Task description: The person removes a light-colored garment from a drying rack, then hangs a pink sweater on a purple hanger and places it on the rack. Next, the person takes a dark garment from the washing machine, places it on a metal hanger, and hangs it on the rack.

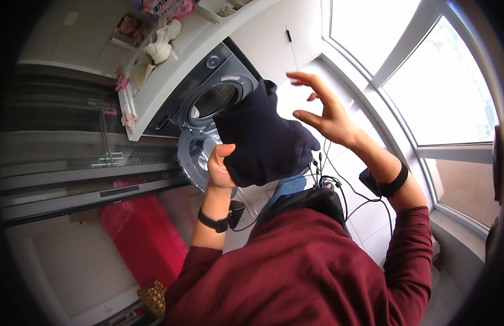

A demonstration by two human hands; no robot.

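Note:
A dark navy cloth garment (262, 136) hangs bunched in front of me, its left edge gripped between the thumb and fingers of my left hand (221, 167). My right hand (327, 112) is raised to the right of the cloth, fingers spread and curved, holding nothing. Behind the garment stands a dark grey front-loading washing machine (174, 95). Its round door (191, 157) is swung out, and part of the metal drum (215, 100) shows; the cloth covers the opening's right side.
Above the washer runs a white countertop (182, 69) with white shoes (160, 45) and a pink package (170, 8). Black cables (349, 183) hang near my waist. A glass sliding door (93, 163) is at left, with a red mat (144, 236) beyond; windows (447, 89) stand at right.

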